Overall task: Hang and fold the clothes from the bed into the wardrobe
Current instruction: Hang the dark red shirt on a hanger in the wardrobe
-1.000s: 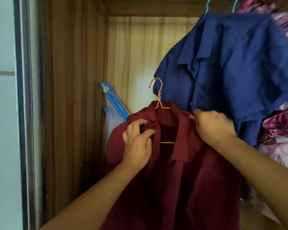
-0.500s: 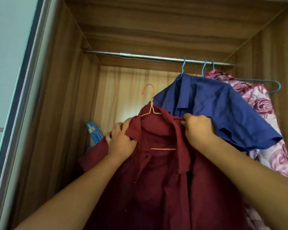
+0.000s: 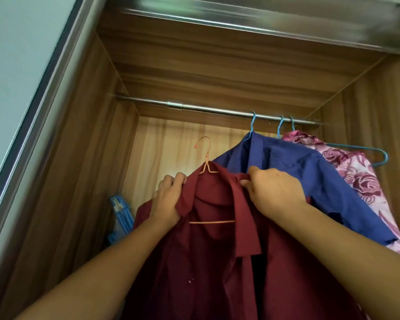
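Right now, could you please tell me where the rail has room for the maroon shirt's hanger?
The rail is bare from the wardrobe's left wall to the blue shirt's hook. The right end is crowded: three blue hooks, the blue shirt, the floral garment.

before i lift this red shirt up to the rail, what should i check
1. Left hand grips the red shirt at its shoulder: ok.
2. Right hand grips the other shoulder by the collar: ok.
3. Hanger inside the shirt, hook sticking up free: ok.
4. Hook over the rail: not ok, it sits below the rail.
5. Bare rail left of the blue shirt: ok.
6. Shirt sits evenly on the hanger: cannot tell, cloth and hands hide it.
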